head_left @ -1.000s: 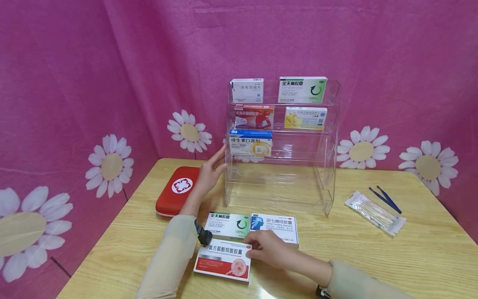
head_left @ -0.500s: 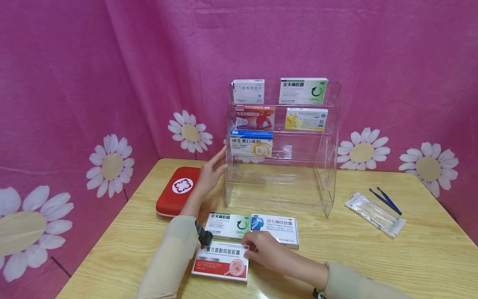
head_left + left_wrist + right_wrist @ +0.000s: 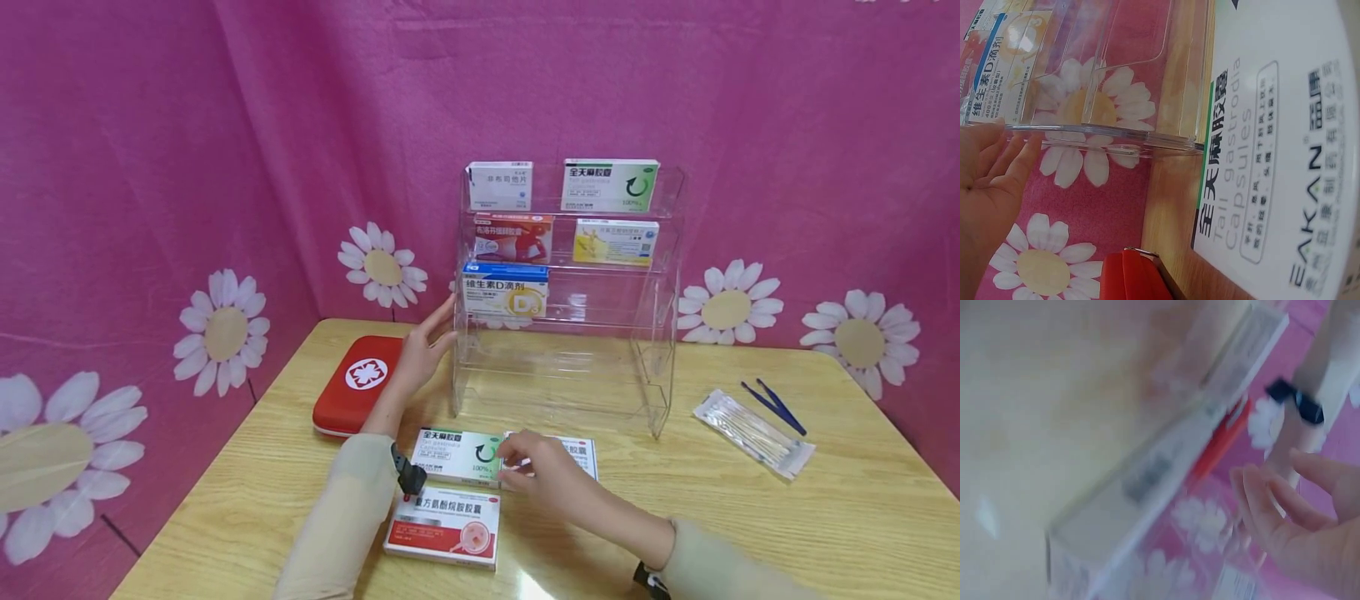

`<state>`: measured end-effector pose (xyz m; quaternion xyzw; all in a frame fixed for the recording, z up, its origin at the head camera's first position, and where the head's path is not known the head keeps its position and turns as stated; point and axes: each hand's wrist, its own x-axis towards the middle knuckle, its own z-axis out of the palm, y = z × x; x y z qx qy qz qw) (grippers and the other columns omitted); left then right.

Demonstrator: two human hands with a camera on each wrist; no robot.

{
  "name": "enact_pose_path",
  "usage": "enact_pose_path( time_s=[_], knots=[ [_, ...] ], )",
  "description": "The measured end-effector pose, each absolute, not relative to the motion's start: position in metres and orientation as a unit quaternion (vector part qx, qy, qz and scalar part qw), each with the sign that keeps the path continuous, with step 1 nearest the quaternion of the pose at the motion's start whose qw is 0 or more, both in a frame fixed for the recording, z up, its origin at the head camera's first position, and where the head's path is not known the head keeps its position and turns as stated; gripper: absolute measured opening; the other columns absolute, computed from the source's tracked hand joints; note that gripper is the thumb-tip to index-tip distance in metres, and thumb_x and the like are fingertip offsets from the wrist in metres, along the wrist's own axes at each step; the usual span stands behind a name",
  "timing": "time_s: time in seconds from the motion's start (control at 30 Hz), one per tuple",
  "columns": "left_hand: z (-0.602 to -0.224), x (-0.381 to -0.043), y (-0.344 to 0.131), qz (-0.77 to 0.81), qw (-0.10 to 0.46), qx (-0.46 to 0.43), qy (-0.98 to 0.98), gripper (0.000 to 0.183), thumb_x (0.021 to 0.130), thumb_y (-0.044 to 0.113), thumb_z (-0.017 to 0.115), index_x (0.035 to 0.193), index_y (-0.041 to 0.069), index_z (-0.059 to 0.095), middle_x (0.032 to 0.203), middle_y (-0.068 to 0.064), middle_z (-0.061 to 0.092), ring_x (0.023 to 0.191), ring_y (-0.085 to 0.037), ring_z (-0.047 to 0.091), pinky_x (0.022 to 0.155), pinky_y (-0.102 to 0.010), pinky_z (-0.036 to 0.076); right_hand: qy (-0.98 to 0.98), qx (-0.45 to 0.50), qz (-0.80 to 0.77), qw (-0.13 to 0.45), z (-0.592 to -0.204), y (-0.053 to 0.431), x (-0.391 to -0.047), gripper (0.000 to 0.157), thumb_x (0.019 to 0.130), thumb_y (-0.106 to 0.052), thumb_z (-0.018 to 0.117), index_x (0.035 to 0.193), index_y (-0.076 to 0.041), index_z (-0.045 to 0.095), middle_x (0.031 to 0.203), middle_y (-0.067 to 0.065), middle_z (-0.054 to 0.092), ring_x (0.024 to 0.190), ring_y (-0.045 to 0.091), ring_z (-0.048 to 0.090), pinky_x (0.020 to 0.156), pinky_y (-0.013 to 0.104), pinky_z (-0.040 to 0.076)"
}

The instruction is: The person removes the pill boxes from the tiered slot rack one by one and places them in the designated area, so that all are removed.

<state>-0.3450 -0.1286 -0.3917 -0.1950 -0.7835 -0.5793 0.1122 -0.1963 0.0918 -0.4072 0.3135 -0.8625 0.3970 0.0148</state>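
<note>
My left hand (image 3: 422, 354) rests its fingers against the left side of a clear tiered display rack (image 3: 663, 367); in the left wrist view the fingers touch the rack's edge. Over a white-and-blue medicine box (image 3: 581, 454) is my right hand (image 3: 551, 475), fingers loosely bent and holding nothing, hiding part of that box. The right wrist view, blurred, has these fingers apart from the box below. Left of it lies a green-and-white medicine box (image 3: 457, 457). A red-and-white medicine box (image 3: 442, 527) lies nearest me, flat on the table.
Several medicine boxes stand on the rack's upper tiers, among them a vitamin D box (image 3: 504, 292). A red first-aid case (image 3: 352, 400) lies left of the rack. Packed cotton swabs (image 3: 753, 433) and blue tweezers (image 3: 776, 407) lie to the right on the wooden table (image 3: 712, 525).
My right hand has left the red-and-white box's right edge and moved up over the white-and-blue box. The red-and-white box has shifted slightly left and nearer me. My left hand stays at the rack.
</note>
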Motion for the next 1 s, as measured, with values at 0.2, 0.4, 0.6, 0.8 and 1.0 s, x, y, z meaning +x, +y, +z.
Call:
enact_pose_path(
  time_s=[0.2, 0.4, 0.6, 0.8, 1.0],
  knots=[
    [-0.392, -0.345, -0.129, -0.58, 0.115, -0.195, -0.783, 0.062, 0.095, -0.003, 0.056, 0.151, 0.014, 0.038, 0.153, -0.011, 0.045, 0.138, -0.03, 0.048, 0.11, -0.037, 0.044, -0.861, 0.281, 0.409, 0.114, -0.384, 0.106, -0.229, 0.027, 0.086, -0.005, 0.071, 0.111, 0.002, 0.064, 0.109, 0.019, 0.068, 0.098, 0.033, 0.069, 0.085, 0.034, 0.061],
    [-0.392, -0.345, -0.129, -0.581, 0.114, -0.197, -0.782, 0.063, 0.094, -0.005, 0.056, 0.151, 0.014, 0.038, 0.153, -0.011, 0.044, 0.138, -0.03, 0.048, 0.109, -0.036, 0.045, -0.852, 0.279, 0.355, 0.265, -0.362, 0.124, -0.27, 0.038, 0.083, -0.01, 0.076, 0.117, 0.001, 0.064, 0.114, 0.019, 0.068, 0.098, 0.035, 0.069, 0.086, 0.043, 0.06],
    [-0.392, -0.344, -0.129, -0.579, 0.12, -0.201, -0.781, 0.062, 0.094, -0.006, 0.056, 0.151, 0.013, 0.039, 0.152, -0.013, 0.045, 0.137, -0.031, 0.049, 0.109, -0.037, 0.045, -0.838, 0.275, 0.316, 0.35, -0.343, 0.133, -0.309, 0.04, 0.082, -0.007, 0.077, 0.118, 0.004, 0.064, 0.112, 0.02, 0.065, 0.101, 0.036, 0.067, 0.093, 0.046, 0.057],
    [-0.392, -0.344, -0.128, -0.583, 0.119, -0.204, -0.778, 0.061, 0.094, -0.006, 0.056, 0.15, 0.012, 0.039, 0.152, -0.013, 0.045, 0.137, -0.03, 0.048, 0.109, -0.036, 0.044, -0.844, 0.272, 0.307, 0.347, -0.333, 0.136, -0.336, 0.044, 0.084, -0.003, 0.075, 0.125, 0.003, 0.06, 0.117, 0.023, 0.06, 0.107, 0.039, 0.063, 0.095, 0.048, 0.056],
    [-0.393, -0.343, -0.128, -0.585, 0.122, -0.2, -0.776, 0.061, 0.094, -0.006, 0.057, 0.15, 0.011, 0.039, 0.152, -0.014, 0.046, 0.137, -0.031, 0.049, 0.108, -0.036, 0.044, -0.86, 0.261, 0.31, 0.309, -0.327, 0.131, -0.354, 0.043, 0.087, -0.002, 0.071, 0.128, 0.002, 0.059, 0.124, 0.025, 0.057, 0.119, 0.04, 0.055, 0.106, 0.05, 0.048]
  ],
)
